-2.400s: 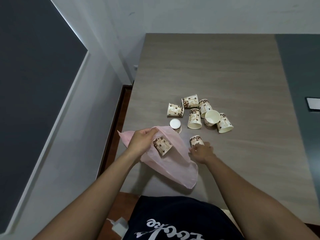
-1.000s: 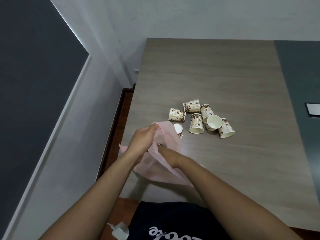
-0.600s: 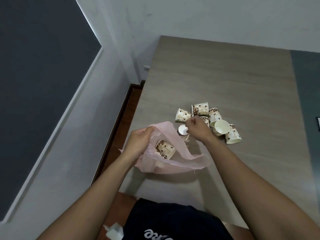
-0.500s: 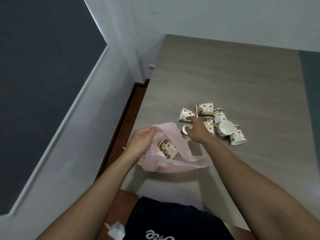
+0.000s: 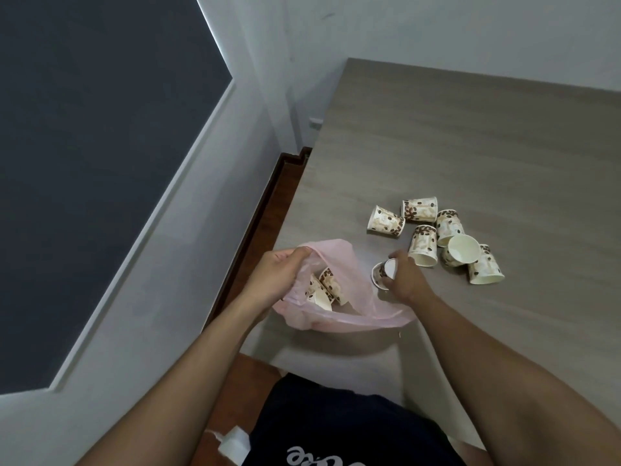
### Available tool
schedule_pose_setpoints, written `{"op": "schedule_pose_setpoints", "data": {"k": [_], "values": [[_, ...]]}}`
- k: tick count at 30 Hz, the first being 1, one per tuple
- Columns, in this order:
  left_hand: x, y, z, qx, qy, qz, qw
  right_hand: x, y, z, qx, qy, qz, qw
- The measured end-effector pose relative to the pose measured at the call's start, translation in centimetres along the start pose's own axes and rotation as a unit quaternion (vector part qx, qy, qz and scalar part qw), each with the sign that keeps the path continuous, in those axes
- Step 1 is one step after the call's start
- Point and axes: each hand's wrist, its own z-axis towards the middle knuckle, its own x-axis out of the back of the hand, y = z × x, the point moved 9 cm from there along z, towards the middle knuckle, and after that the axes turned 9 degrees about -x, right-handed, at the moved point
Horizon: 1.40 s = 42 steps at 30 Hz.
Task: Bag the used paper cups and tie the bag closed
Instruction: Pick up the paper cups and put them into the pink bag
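Grey table (image 5: pixel 437 146) with pink bag (image 5: pixel 353 317) lying at its near left edge, mouth pinched open at the rim by left hand (image 5: pixel 275 274), right hand (image 5: pixel 405 280) curled round a single cup (image 5: pixel 383 275) just beside that mouth, six loose cups (image 5: pixel 423 250) tipped nearby, two bagged cups (image 5: pixel 327 285) inside.

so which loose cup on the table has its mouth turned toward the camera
The cup second from the right: its plain white inside shows fully, while the others mostly show printed sides.
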Motion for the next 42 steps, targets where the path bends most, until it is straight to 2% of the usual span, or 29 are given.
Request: {"op": "schedule_pose_setpoints", "data": {"k": [3,6,9,11,12,14,17,19,24,27,31,34,39,42], "values": [[-0.3,0.4,-0.1,-0.001,0.0,0.004,1.0,2.4,0.0,-1.6,-0.035,0.029,0.139,0.989],[-0.2,0.7,0.1,0.003,0.018,0.013,1.0,4.6,-1.6,-3.3,-0.071,-0.007,0.308,0.949],[-1.3,1.6,0.2,0.002,0.014,0.026,1.0,5.6,-3.5,-5.6,-0.037,-0.152,0.479,0.864],[-2.3,2.2,0.4,-0.012,-0.002,0.031,0.999,5.4,-4.6,-7.8,-0.026,-0.258,0.499,0.827],[-2.8,2.6,0.4,-0.018,-0.006,0.035,0.999,5.0,-4.9,-8.7,-0.019,-0.295,0.476,0.828],[-3.7,3.2,0.4,-0.036,-0.019,0.039,0.998,3.7,-5.2,-9.8,-0.007,-0.327,0.404,0.854],[-5.3,4.5,0.2,-0.047,-0.035,0.059,0.997,2.7,-5.9,-10.6,0.026,-0.266,0.295,0.917],[-6.6,4.9,0.2,-0.047,-0.055,0.061,0.995,1.8,-6.8,-11.1,0.04,-0.223,0.267,0.937],[-9.5,5.5,0.2,-0.026,-0.098,0.051,0.994,-0.7,-7.7,-11.8,0.052,-0.196,0.262,0.944],[-10.3,5.6,0.9,-0.035,-0.088,0.062,0.994,-0.6,-6.9,-11.5,0.072,-0.195,0.242,0.948],[-10.7,5.3,1.7,-0.036,-0.065,0.027,0.997,2.1,-3.4,-9.7,0.031,-0.182,0.295,0.938],[-11.0,5.4,2.2,-0.037,-0.052,0.007,0.998,6.2,-0.2,-7.6,0.015,-0.106,0.276,0.955],[-12.0,6.0,3.2,-0.058,-0.047,0.007,0.997,12.5,4.3,-4.4,0.0,0.055,0.172,0.984],[-12.7,6.3,3.6,-0.061,-0.056,0.01,0.997,12.9,6.2,-2.3,-0.015,0.069,0.091,0.993]]}}
